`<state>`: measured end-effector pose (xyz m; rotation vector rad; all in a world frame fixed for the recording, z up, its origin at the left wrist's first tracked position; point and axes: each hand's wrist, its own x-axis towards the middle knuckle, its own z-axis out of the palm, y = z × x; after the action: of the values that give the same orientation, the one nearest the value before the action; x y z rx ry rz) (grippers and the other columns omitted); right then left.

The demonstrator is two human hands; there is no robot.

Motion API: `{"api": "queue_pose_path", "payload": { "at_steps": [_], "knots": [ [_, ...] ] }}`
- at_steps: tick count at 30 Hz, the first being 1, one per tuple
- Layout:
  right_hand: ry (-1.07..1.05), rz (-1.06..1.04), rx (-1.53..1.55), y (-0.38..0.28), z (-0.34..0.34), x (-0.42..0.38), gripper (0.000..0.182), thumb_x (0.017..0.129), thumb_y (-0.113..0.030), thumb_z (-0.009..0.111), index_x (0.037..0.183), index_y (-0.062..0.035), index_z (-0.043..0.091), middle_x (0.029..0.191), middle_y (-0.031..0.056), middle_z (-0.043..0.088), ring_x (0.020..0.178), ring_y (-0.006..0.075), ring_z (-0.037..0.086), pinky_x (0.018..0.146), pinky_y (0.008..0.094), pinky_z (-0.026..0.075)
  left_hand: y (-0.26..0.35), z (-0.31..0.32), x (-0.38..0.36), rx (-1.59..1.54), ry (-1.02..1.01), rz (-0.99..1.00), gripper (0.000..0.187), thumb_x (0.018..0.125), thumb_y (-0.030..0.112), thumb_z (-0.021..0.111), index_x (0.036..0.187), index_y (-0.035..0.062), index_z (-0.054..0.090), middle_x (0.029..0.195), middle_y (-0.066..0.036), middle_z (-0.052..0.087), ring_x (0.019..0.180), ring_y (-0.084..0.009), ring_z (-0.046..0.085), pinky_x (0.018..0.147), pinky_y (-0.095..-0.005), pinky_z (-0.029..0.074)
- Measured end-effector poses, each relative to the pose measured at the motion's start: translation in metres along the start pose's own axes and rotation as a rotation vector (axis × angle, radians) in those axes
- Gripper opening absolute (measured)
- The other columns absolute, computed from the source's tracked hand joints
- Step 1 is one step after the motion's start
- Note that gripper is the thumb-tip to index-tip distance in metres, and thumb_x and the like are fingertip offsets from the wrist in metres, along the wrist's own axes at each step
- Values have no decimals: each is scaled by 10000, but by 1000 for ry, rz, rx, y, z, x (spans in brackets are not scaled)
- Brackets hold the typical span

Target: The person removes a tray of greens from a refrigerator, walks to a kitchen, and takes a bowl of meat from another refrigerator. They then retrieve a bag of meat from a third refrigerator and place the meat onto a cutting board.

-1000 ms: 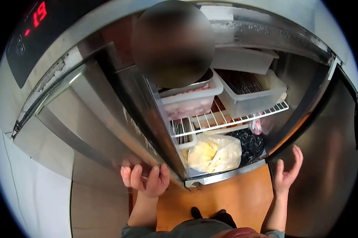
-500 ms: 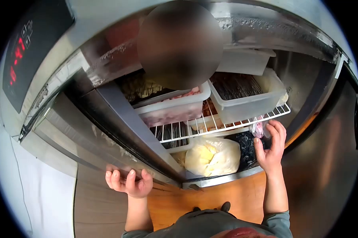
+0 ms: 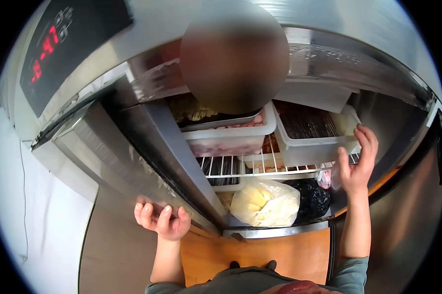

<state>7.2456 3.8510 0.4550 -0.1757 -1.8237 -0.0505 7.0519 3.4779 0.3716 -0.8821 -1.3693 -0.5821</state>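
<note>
My left hand (image 3: 163,219) is beside the steel door panel at the left, palm up with its fingers curled but apart, and nothing shows in it. On the right, my right hand (image 3: 358,164) is raised at the right end of the white wire shelf (image 3: 274,171), fingers spread and empty. Its fingertips are near the corner of a translucent bin (image 3: 304,152) of dark wrapped food. Left of that bin is another white bin (image 3: 226,142) with pinkish contents. Under the shelf lie a clear bag of pale yellow pieces (image 3: 265,202) and a black plastic bag (image 3: 311,198).
A lit red display (image 3: 47,46) is on the cabinet's upper left. Steel doors stand open at the left (image 3: 118,166) and right (image 3: 409,210). Behind the bins, another pale container (image 3: 314,95) sits higher up. Orange-brown floor (image 3: 260,255) shows below the cabinet.
My right hand has moved up and to the right, from beside the small pink bag to the bin's corner. My left hand has barely moved. The view has shifted slightly.
</note>
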Motion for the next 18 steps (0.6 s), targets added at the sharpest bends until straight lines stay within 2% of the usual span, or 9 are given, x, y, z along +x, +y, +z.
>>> {"api": "queue_pose_path", "payload": {
  "at_steps": [2, 4, 8, 12, 18],
  "knots": [
    [-35, 85, -11, 5, 2, 0, 393, 766, -142, 675, 1101, 13, 544, 1157, 184, 535, 1081, 340, 502, 934, 405, 396, 0, 0, 0, 4, 2, -2, 346, 829, 238, 628, 1134, 143, 497, 1343, -134, 339, 1217, -366, 332, 1005, -501, 291],
    [-20, 188, 117, 13, 5, -2, 352, 789, -101, 646, 1103, 22, 549, 1162, 179, 540, 1088, 309, 515, 950, 374, 388, 0, -1, 0, 7, -1, -10, 334, 829, 243, 629, 1122, 144, 502, 1339, -129, 347, 1217, -366, 334, 1004, -498, 296],
    [3, 219, 76, 31, 6, 12, 374, 794, -106, 648, 1133, 13, 546, 1170, 172, 545, 1102, 306, 522, 949, 362, 393, 1, -2, 0, 7, -10, -16, 336, 831, 247, 630, 1126, 150, 499, 1328, -139, 344, 1213, -371, 333, 999, -505, 298],
    [-40, 121, -67, 43, 9, 38, 392, 823, -173, 633, 1175, -23, 548, 1189, 177, 532, 1121, 343, 493, 955, 387, 387, -1, -1, -1, 10, -16, 4, 365, 838, 244, 622, 1164, 155, 485, 1348, -144, 304, 1214, -372, 326, 1005, -513, 290],
    [-67, -74, -151, 51, 18, 66, 377, 851, -225, 601, 1170, -26, 566, 1177, 187, 542, 1107, 370, 487, 954, 417, 377, -1, 0, -1, -3, 9, 0, 354, 843, 259, 621, 1154, 151, 494, 1348, -144, 323, 1217, -369, 331, 1003, -512, 294]
  ]
}}
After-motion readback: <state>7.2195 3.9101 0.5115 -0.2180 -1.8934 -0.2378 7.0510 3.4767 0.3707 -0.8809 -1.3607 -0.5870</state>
